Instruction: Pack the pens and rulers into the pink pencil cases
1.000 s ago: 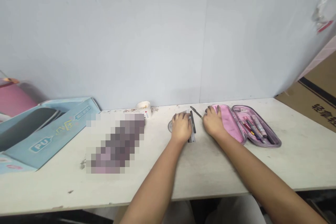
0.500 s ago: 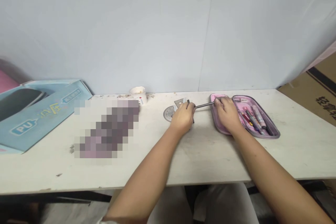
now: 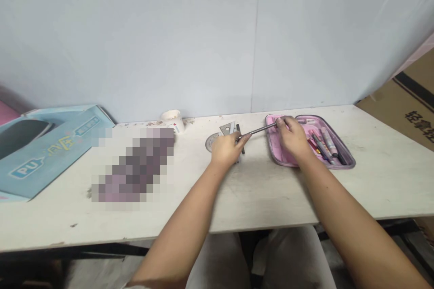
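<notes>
A thin grey pen is held across the gap between my two hands, just above the white table. My left hand pinches its left end, over a clear protractor, a set square and a dark pen lying on the table. My right hand grips the pen's right end above the open pink pencil case, whose right half holds several pens.
A small white cup stands by the wall. A blurred purple patch lies left of centre. A light blue box sits at the far left. A cardboard box stands beyond the table's right end.
My right hand picked the grey pen up from the table and both hands now hold it by its ends. My left hand lifted off the rulers.
</notes>
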Demonstrator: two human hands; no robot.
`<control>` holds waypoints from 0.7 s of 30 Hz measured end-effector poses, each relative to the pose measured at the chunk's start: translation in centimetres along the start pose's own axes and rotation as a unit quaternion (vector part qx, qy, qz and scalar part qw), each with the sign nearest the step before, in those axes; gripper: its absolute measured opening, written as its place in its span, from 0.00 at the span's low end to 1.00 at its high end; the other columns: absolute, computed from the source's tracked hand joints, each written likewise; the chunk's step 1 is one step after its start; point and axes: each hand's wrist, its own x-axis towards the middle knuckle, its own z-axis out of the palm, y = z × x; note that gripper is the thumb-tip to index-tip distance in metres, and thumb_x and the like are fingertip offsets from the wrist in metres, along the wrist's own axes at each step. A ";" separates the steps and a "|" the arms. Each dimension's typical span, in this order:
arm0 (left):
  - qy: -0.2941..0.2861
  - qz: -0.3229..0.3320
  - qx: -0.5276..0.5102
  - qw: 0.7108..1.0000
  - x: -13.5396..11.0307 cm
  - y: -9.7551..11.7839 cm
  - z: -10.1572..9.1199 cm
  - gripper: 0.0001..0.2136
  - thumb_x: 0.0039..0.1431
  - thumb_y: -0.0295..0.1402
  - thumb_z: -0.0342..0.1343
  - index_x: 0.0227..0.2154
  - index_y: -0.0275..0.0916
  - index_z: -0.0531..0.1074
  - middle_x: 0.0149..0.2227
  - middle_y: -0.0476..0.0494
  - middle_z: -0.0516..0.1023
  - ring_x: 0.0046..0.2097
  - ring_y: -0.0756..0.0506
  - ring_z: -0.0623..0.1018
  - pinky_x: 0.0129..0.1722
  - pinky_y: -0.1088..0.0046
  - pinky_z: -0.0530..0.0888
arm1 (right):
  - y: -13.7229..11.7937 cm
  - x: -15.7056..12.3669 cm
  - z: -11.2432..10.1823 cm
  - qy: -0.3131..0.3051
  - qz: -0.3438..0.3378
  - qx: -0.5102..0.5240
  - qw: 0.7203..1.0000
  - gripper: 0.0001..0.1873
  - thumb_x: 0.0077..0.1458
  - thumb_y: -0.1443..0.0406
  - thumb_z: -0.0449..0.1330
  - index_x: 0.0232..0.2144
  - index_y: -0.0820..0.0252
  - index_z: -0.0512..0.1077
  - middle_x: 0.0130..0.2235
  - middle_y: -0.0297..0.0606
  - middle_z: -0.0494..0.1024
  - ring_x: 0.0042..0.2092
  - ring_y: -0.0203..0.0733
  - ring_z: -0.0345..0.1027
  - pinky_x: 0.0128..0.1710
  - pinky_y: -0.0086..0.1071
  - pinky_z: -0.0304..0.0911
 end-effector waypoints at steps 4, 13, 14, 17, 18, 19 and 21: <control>0.001 -0.044 -0.270 0.962 0.3 -1.1 0.1 0.15 0.53 0.45 0.51 0.34 0.39 0.73 0.21 0.51 0.65 0.25 0.51 0.67 0.27 0.77 0.60 | 0.0 -0.2 0.0 0.008 0.049 0.149 0.988 0.15 0.55 0.54 0.47 0.29 0.59 0.64 0.28 0.33 0.70 0.32 0.36 0.64 0.36 0.32 0.60; -0.104 -0.091 -0.696 0.705 -0.3 -0.1 0.2 0.18 0.50 0.35 0.57 0.44 0.36 0.68 0.18 0.60 0.42 0.17 0.58 0.46 0.17 0.82 0.44 | -1.2 -1.5 1.0 -0.079 0.000 0.185 0.980 0.10 0.51 0.60 0.53 0.36 0.58 0.66 0.34 0.36 0.71 0.36 0.37 0.65 0.39 0.34 0.61; -0.102 -0.092 -0.701 0.700 -0.3 0.0 0.1 0.17 0.50 0.34 0.57 0.44 0.35 0.68 0.18 0.60 0.43 0.17 0.58 0.47 0.17 0.82 0.43 | -1.3 -1.5 1.0 -0.080 -0.005 0.175 0.981 0.10 0.50 0.61 0.53 0.35 0.58 0.66 0.34 0.36 0.71 0.36 0.38 0.65 0.39 0.34 0.61; -0.100 -0.097 -0.692 0.709 -0.2 -0.1 0.0 0.14 0.51 0.33 0.56 0.41 0.35 0.69 0.18 0.59 0.44 0.17 0.58 0.47 0.17 0.82 0.44 | -1.4 -1.6 0.8 -0.079 -0.011 0.148 0.986 0.10 0.51 0.59 0.53 0.33 0.59 0.66 0.33 0.36 0.71 0.36 0.38 0.64 0.38 0.33 0.60; -0.099 -0.098 -0.684 0.716 -0.2 -0.1 0.0 0.13 0.51 0.32 0.56 0.41 0.36 0.70 0.18 0.59 0.44 0.17 0.58 0.47 0.17 0.82 0.44 | -1.5 -1.6 0.8 -0.078 -0.008 0.134 0.988 0.10 0.51 0.58 0.53 0.32 0.59 0.66 0.32 0.35 0.71 0.35 0.37 0.64 0.37 0.33 0.59; -0.099 -0.099 -0.676 0.724 -0.1 -0.1 0.0 0.13 0.51 0.32 0.56 0.40 0.36 0.70 0.18 0.59 0.45 0.17 0.59 0.47 0.17 0.82 0.44 | -1.4 -1.7 0.7 -0.075 -0.004 0.119 0.990 0.11 0.52 0.57 0.52 0.31 0.59 0.66 0.30 0.34 0.70 0.34 0.37 0.63 0.36 0.32 0.59; -0.100 -0.099 -0.660 0.738 -0.1 -0.1 0.1 0.12 0.51 0.33 0.56 0.40 0.36 0.70 0.18 0.59 0.46 0.17 0.59 0.47 0.17 0.82 0.45 | -1.4 -1.7 0.6 -0.064 0.005 0.092 0.994 0.13 0.53 0.56 0.51 0.29 0.60 0.66 0.28 0.33 0.69 0.31 0.36 0.62 0.34 0.31 0.57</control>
